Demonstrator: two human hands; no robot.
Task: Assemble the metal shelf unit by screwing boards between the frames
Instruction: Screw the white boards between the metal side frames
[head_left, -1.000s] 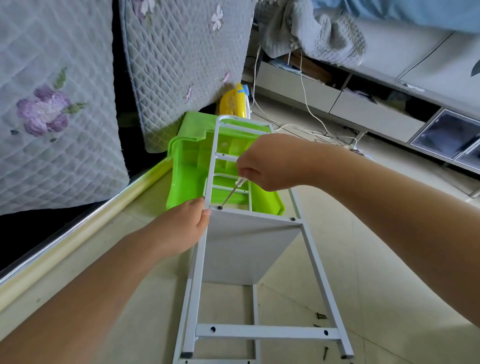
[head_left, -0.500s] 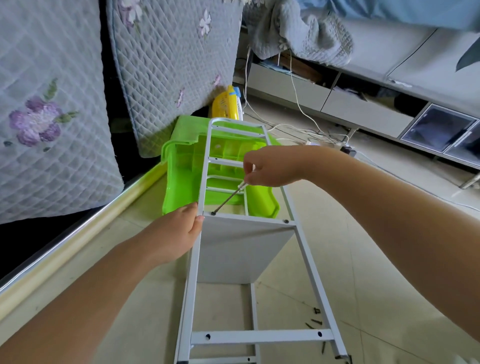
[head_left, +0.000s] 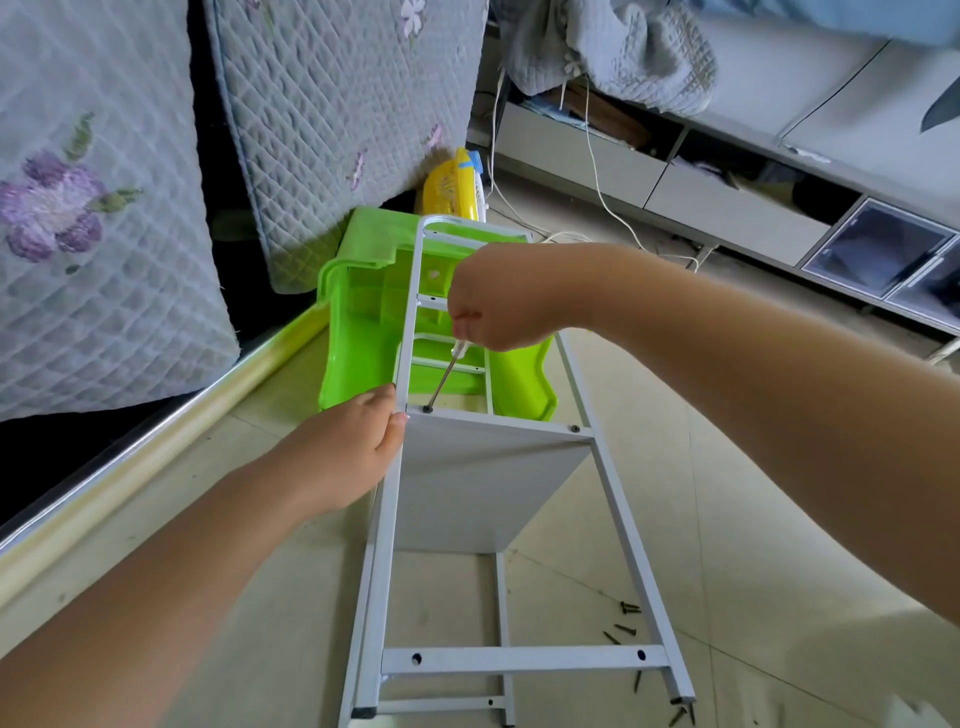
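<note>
The person's right hand (head_left: 501, 301) is curled round the handle of a screwdriver (head_left: 447, 376), whose thin shaft slants down to a dark screw (head_left: 427, 409) at the left end of a crossbar on the white metal frame (head_left: 613, 499). The left hand (head_left: 348, 447) rests against the frame's left upright just beside that screw; its fingers lie fairly straight along the tube and its thumb is hidden, so it seems to brace rather than grasp. A white board (head_left: 483, 488) hangs below the crossbar, and a second screw (head_left: 575, 428) sits at the crossbar's right end.

The shaft meets the screw at a slant, not square on, so the tip could slip out of the head under pressure and jab toward the left fingertips (head_left: 396, 422), which lie very close to it. A slanted drive might also start the screw crooked or chew its head. The far end of the frame rests on a green plastic tub (head_left: 358, 332), a light support that could slide on the smooth tiled floor (head_left: 779, 519) if the pushing grows hard, so the bracing left hand matters.

The lower crossbar (head_left: 524, 659) shows two open holes and carries no board, so much of the assembly looks undone. Loose screws (head_left: 623, 623) lie scattered on the floor just beside the frame's right leg, where a knee or a shifting frame could scatter them.
</note>
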